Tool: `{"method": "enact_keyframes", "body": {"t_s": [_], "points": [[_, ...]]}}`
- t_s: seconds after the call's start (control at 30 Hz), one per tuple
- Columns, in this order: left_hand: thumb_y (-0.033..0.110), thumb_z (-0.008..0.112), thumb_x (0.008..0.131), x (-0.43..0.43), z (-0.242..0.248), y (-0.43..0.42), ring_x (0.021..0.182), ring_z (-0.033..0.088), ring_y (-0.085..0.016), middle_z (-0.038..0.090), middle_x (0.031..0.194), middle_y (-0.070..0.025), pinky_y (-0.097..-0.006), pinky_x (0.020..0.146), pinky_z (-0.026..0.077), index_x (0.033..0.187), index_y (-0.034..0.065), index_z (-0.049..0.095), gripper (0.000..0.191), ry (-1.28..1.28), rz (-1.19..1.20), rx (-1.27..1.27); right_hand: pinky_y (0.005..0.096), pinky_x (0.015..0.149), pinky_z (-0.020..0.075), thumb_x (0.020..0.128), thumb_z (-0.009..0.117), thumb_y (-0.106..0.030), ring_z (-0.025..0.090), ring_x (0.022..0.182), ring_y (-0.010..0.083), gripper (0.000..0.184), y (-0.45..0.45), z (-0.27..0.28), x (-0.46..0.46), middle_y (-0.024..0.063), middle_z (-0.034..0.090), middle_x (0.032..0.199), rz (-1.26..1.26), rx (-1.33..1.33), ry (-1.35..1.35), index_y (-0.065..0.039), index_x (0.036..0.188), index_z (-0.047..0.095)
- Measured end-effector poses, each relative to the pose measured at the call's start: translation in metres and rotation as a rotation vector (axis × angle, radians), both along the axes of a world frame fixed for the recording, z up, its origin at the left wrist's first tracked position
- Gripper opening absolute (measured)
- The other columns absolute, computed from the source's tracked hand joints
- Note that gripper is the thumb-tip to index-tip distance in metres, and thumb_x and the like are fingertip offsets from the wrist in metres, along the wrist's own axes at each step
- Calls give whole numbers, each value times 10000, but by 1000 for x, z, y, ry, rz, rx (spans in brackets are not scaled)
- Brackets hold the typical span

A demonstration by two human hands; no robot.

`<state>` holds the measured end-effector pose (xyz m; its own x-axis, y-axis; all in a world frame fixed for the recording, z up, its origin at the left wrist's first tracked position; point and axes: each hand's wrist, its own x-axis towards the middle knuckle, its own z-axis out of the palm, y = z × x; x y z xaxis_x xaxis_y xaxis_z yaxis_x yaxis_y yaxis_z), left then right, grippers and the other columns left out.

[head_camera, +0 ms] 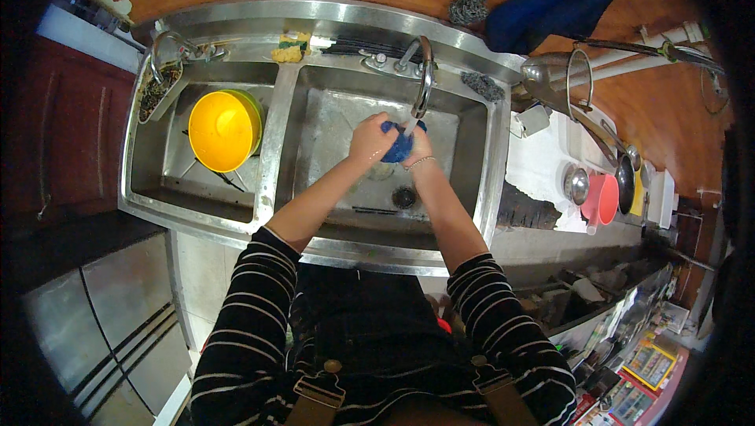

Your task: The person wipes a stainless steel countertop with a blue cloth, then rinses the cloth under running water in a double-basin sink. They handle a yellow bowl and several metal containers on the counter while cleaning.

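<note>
Under a running faucet [422,81], I hold a bunched blue cloth [397,149] with both hands. My left hand [371,138] grips its left side, and my right hand [419,144] closes on its right side. Water from the spout falls on the cloth between them. Both hands hang over the right basin of a stainless steel sink [330,113]. A round drain [404,196] lies below and slightly right of the cloth. The fingers of my right hand are partly hidden by the cloth.
In the left basin stand stacked yellow and green bowls [224,130] beside dark utensils. Sponges [289,50] and a steel scouring pad [482,86] rest on the sink's back ledge. A strainer [545,72] hangs right, above a counter with a pink container [600,199]. A dark blue cloth [548,7] hangs behind.
</note>
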<state>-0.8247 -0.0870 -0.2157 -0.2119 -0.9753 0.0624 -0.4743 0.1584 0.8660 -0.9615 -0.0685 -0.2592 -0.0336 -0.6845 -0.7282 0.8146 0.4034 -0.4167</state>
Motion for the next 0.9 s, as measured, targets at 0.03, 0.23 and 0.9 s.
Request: {"method": "enact_keyframes", "body": {"t_s": [0.03,0.23,0.9], "points": [[238,698,687,5,-3,-1,766,597,-326,592,822,-162,-384,647,481,867,25,551,315,116,90,80,361,683,526,747,639,-188,621,737,233,151,-2,6,3,75,619,823,-2,-61,70,-78,833,580],[330,815,669,21,-4,15,996,531,-251,444,1180,-106,-405,778,474,1262,123,228,860,1063,511,939,335,724,506,793,639,-53,604,853,188,220,22,46,28,76,602,947,-223,-243,120,-50,994,550],[307,691,735,-2,20,9,989,537,-249,552,1102,-140,-343,915,407,1172,17,551,543,113,-42,315,438,919,452,905,442,-504,574,1040,293,528,57,11,-4,122,581,1170,-69,-304,-381,-75,1199,526]]}}
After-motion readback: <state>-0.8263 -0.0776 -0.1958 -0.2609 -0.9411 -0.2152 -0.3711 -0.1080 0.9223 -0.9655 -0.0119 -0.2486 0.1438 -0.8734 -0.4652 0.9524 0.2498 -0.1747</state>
